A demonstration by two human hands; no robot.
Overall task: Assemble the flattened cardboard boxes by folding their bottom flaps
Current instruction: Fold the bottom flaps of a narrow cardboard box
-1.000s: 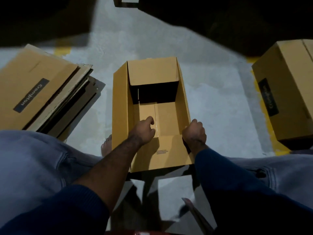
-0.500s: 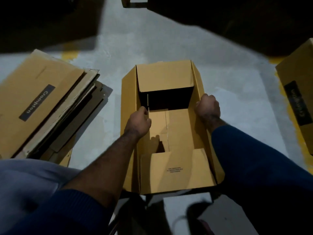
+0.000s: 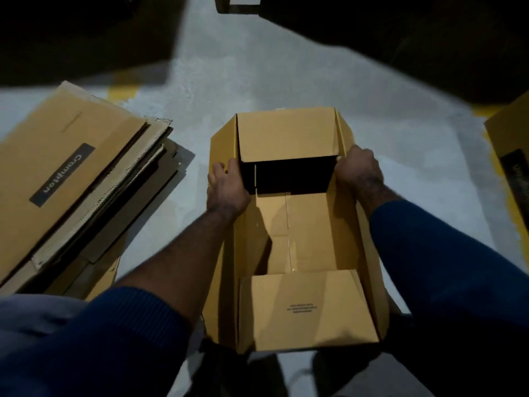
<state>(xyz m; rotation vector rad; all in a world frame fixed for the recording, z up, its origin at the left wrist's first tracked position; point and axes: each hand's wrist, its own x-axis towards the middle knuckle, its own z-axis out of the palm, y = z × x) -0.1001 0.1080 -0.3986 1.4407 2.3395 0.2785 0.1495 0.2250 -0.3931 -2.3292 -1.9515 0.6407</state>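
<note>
Item: tan cardboard box (image 3: 309,224), top open, bottom flaps folded flat inside, near flap bearing small print. It stands mid-floor, on grey floor (image 3: 229,81). I log left hand (image 3: 226,187) clamped on its left wall, right hand (image 3: 357,170) on its right wall. Leftward: stack of flattened boxes (image 3: 71,181), labelled. Right edge: second box (image 3: 512,156), cut off.

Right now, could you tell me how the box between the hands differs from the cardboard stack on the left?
The box is opened up with walls raised; the stack lies flat in layers. The left hand and right hand grip the box's side walls; nothing touches the stack. The stack's top sheet shows a dark label; the box shows only small print. Both are tan cardboard on the floor.
</note>
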